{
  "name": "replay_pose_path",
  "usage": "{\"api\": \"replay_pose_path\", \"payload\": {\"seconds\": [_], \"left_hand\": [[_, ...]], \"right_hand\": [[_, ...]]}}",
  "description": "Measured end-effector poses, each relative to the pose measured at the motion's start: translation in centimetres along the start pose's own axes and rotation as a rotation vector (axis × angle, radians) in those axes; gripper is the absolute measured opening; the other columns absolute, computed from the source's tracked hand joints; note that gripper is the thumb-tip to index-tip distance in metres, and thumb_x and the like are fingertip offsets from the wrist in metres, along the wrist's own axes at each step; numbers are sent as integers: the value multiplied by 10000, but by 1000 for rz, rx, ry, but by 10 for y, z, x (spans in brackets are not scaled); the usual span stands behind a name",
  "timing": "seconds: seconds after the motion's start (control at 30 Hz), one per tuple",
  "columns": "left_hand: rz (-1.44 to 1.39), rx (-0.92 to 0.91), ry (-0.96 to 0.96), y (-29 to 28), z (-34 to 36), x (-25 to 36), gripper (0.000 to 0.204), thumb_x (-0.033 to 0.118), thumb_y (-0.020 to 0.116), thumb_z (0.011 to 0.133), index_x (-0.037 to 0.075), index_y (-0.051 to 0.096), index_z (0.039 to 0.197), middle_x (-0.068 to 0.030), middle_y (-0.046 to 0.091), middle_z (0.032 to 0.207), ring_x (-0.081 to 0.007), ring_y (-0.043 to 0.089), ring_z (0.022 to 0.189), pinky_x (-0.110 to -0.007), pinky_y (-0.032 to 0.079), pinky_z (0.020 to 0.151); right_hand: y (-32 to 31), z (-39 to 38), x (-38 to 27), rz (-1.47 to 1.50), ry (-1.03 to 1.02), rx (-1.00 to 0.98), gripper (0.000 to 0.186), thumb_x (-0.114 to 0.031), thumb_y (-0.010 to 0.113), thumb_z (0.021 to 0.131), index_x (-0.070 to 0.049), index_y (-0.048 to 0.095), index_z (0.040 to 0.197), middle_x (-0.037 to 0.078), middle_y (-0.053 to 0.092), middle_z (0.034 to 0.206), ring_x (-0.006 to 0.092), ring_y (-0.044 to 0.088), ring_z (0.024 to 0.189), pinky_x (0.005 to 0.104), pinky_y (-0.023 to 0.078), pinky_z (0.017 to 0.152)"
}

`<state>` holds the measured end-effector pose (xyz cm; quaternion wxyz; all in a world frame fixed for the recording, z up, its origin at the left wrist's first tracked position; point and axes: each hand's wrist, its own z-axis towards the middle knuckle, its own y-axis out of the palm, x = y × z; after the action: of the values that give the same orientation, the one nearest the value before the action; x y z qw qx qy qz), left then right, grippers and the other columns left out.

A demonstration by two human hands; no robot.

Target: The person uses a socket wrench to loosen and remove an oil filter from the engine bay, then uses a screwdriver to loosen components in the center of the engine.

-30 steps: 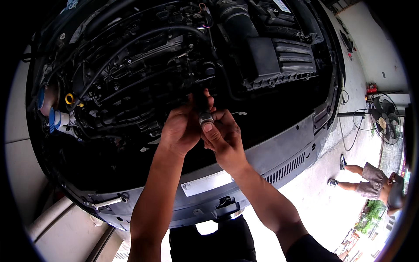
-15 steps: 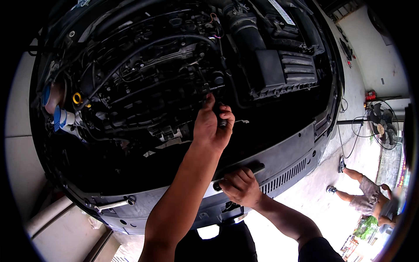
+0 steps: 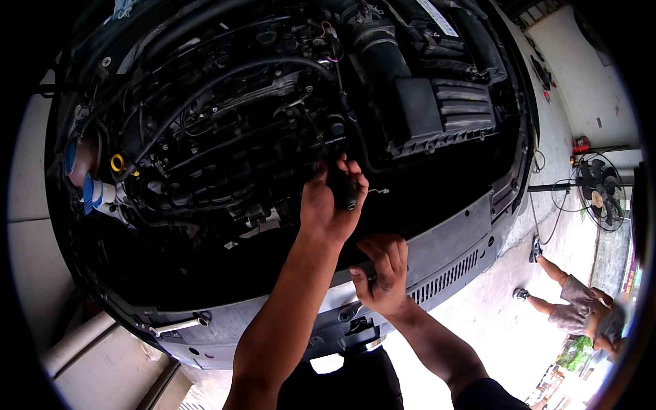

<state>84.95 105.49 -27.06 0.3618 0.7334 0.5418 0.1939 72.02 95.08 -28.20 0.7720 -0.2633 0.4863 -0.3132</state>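
Observation:
My left hand (image 3: 328,205) is reaching down into the engine bay, closed around a black-handled tool (image 3: 351,199). The handle's rounded end sticks out below the fingers; its working end is lost in the dark. Just beyond the fingertips are hoses and parts of the black engine (image 3: 232,160). My right hand (image 3: 384,277) is over the front panel (image 3: 444,253), near its inner edge. Its fingers are curled, thumb toward them, with something dark between that I cannot make out.
On the panel's left part lies a wrench (image 3: 179,324). The black air filter box (image 3: 444,109) fills the far right of the bay, and a blue-capped reservoir (image 3: 102,190) stands at left. To the right are a standing fan (image 3: 598,195) and another person (image 3: 581,304).
My right hand has lifted and turned, its fingers now pointing up; the dark bar that stuck out of it is out of sight. My left hand has drawn slightly back, its fingers shifting on the tool.

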Motion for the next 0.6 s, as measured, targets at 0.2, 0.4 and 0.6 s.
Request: {"api": "replay_pose_path", "payload": {"seconds": [0.2,0.4,0.6], "left_hand": [[24,-150,-58,-17,9,10,195,240,548,981,49,583,955,-39,596,805,-124,579,676,-232,499,600],[93,-50,-37,-15,9,10,248,276,564,972,32,603,959,-36,608,821,-114,617,716,-217,527,599],[86,-101,-60,-13,5,11,293,267,468,1015,4,597,995,-47,610,847,-119,607,727,-222,527,636]], "right_hand": [[-6,1,-5,-55,-23,8,226,-175,668,779,-61,624,969,49,617,928,243,568,874,377,391,812],[-34,-50,48,-86,-239,-166,207,-256,637,823,-91,612,701,44,600,781,220,568,744,346,406,712],[-59,-25,92,-109,-55,8,350,-297,542,898,-70,535,632,71,530,679,245,483,657,352,348,671]]}}
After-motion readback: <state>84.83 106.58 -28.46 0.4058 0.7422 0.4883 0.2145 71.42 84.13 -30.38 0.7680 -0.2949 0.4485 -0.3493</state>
